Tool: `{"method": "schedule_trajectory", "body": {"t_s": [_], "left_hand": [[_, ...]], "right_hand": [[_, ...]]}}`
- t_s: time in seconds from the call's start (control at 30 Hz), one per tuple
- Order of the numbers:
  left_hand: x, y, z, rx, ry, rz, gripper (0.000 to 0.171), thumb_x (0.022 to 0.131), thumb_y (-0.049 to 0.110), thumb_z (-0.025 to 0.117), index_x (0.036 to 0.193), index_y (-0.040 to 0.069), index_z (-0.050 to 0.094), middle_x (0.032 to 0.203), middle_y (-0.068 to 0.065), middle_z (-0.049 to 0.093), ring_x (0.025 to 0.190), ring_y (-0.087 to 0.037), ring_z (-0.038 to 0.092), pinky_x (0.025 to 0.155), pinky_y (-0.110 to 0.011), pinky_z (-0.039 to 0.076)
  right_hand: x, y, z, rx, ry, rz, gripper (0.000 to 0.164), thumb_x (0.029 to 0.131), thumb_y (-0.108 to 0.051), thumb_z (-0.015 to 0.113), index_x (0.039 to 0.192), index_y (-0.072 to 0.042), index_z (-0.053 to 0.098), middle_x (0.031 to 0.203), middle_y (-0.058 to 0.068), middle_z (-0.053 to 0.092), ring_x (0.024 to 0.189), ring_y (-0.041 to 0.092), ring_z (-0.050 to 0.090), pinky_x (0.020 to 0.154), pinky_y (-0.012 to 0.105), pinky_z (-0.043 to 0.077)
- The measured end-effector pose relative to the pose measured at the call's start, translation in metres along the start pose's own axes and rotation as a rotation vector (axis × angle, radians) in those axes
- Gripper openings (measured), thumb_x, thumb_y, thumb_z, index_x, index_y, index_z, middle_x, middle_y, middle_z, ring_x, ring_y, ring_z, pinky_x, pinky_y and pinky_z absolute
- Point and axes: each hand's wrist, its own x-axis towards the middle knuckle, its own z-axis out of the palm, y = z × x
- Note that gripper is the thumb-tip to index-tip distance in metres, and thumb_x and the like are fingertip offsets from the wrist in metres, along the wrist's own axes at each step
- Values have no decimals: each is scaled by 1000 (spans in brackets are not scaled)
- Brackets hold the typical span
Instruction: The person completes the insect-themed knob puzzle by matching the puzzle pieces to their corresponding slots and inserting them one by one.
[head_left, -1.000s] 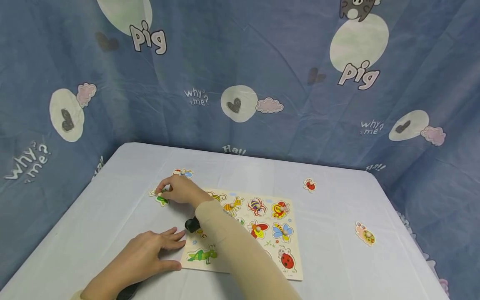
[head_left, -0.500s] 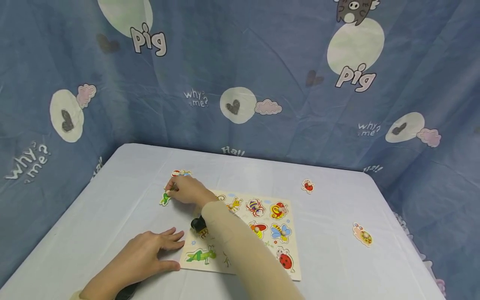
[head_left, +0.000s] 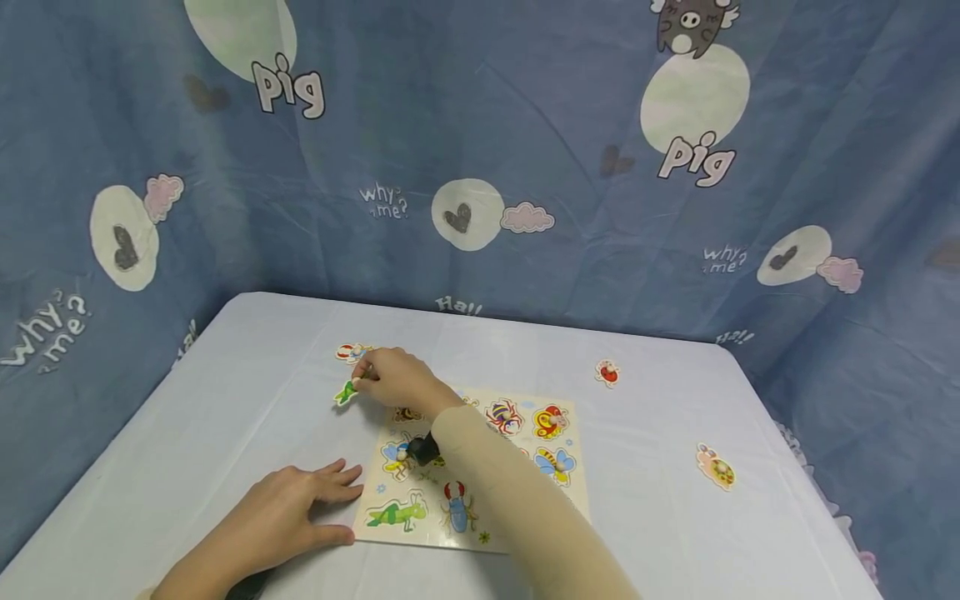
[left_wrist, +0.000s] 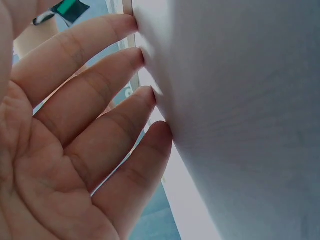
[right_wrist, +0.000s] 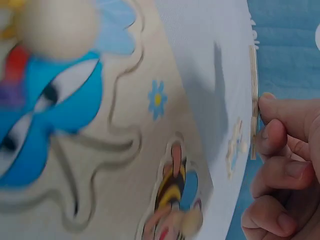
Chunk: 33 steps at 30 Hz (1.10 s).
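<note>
Between the thumb and fingers of my right hand (head_left: 401, 379) is a green grasshopper puzzle piece (head_left: 346, 393), pinched and held above the tabletop left of the board's far corner. The right wrist view shows this piece (right_wrist: 254, 75) edge-on as a thin wooden strip, raised over the cloth. My left hand (head_left: 281, 508) rests on the table, fingers extended, with fingertips right at the left edge of the wooden insect puzzle board (head_left: 405, 537). A green grasshopper picture (head_left: 397, 511) shows in the board's near left corner, beside a blue stag beetle picture (head_left: 456, 507). My right forearm covers the board's middle.
A stag beetle piece (head_left: 352, 353) lies just beyond my right hand. Right of the board are a ladybug piece (head_left: 607, 373) and a snail piece (head_left: 716, 468). Knobbed pieces, including a spider (head_left: 504, 416), sit in the board. Blue patterned curtain (head_left: 480, 125) surrounds the white table.
My right hand has moved rightward toward the board, carrying the grasshopper piece up from its spot on the table. My left hand has stayed at the board's edge. The head view has turned slightly.
</note>
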Motion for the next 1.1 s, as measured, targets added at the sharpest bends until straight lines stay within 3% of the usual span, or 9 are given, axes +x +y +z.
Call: {"method": "schedule_trajectory", "body": {"t_s": [0.23, 0.5, 0.77, 1.1], "left_hand": [[1, 0, 1, 6, -6, -23, 64, 76, 66, 85, 125, 25, 82, 138, 8, 75, 131, -26, 72, 98, -58, 60], [3, 2, 0, -5, -26, -82, 67, 73, 62, 89, 129, 25, 80, 140, 8, 74, 134, -25, 70, 102, -58, 59], [3, -1, 1, -44, -28, -46, 73, 75, 62, 88, 134, 19, 78, 149, -5, 68, 137, -32, 67, 105, -58, 58], [5, 0, 3, -110, -58, -93, 78, 74, 57, 92, 138, 16, 75, 158, -9, 61, 145, -38, 59, 112, -61, 53]], "right_hand": [[-20, 10, -11, 17, 13, -12, 13, 108, -32, 67, 111, -22, 75, 88, -11, 72, 65, 6, 55, 60, 20, 44], [-46, 23, -18, 33, 26, -33, 18, 108, -32, 67, 115, -18, 75, 73, -8, 65, 56, 5, 51, 53, 19, 40], [-75, 35, -24, 55, 59, -15, 18, 107, -33, 68, 113, -17, 75, 74, -9, 61, 56, 5, 48, 54, 19, 40], [-113, 48, -24, 151, 96, 12, 16, 105, -32, 71, 109, -17, 76, 65, -9, 54, 51, 6, 40, 53, 19, 34]]}}
